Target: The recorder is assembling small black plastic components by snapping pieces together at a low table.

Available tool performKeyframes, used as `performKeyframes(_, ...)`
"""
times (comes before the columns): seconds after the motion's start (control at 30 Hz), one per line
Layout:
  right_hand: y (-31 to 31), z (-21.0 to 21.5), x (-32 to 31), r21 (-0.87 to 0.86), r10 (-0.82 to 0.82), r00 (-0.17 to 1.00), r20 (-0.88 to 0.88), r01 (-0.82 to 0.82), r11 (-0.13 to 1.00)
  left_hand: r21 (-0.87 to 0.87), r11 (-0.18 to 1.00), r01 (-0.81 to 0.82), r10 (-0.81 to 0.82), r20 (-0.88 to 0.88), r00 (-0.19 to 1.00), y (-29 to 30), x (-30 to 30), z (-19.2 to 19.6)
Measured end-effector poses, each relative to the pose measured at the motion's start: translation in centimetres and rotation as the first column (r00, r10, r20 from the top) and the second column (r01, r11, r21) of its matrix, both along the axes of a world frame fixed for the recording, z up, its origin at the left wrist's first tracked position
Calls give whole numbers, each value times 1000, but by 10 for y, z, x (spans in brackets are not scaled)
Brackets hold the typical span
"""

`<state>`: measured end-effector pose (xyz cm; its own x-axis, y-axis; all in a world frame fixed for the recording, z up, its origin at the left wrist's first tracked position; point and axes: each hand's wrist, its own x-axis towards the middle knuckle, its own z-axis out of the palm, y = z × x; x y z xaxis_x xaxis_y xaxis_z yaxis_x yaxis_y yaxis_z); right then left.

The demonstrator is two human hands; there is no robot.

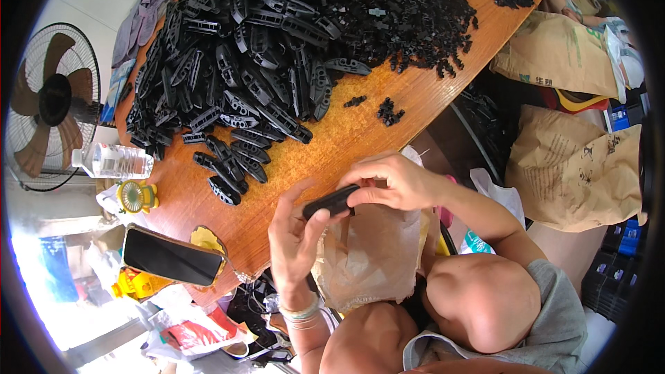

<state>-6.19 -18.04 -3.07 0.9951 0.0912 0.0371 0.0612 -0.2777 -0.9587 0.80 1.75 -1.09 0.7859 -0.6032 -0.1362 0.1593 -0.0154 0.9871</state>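
Over there, the left hand (294, 242) and right hand (393, 181) hold a black part (331, 202) between them, by a wooden bench (256, 218) heaped with black pieces (260, 62).

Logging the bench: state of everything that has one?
Black part, held in both hands
Left hand, gripping it
Right hand, gripping it
Long black parts, heaped
Small black parts, heaped
Phone, screen dark
Large fan, blades unblurred, power unclear
Small yellow fan, power unclear
Bottle, fill level unclear

The person has a bare left hand (294, 239) and right hand (391, 183), bare forearms (478, 204), a slim, pale bangle (301, 312) around the left wrist (296, 296), and grey shorts-like fabric (557, 312) with rounded, uncovered knees (481, 305).
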Motion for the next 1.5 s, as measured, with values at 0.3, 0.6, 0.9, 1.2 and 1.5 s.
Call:
performKeyframes(0.3,-31,-24,47,-402,-304,712,633,637,658,399,589,-702,-139,906,399,-7,56,-33)
performKeyframes(0.6,-23,-10,40,297,-440,894,82,400,867,43,836,-546,508,312,803,1,20,-24)
performKeyframes(0.9,4,15,7,578,-282,950,-134,306,756,-95,967,-238,233,-62,971,-16,-13,-2)
performKeyframes(1.2,34,8,4,293,-476,853,213,409,864,-28,965,-260,258,-55,965,-25,-22,-1)
performKeyframes(1.5,34,8,-4,275,-464,886,17,442,854,-55,989,-140,129,-168,977,-27,-19,-2)
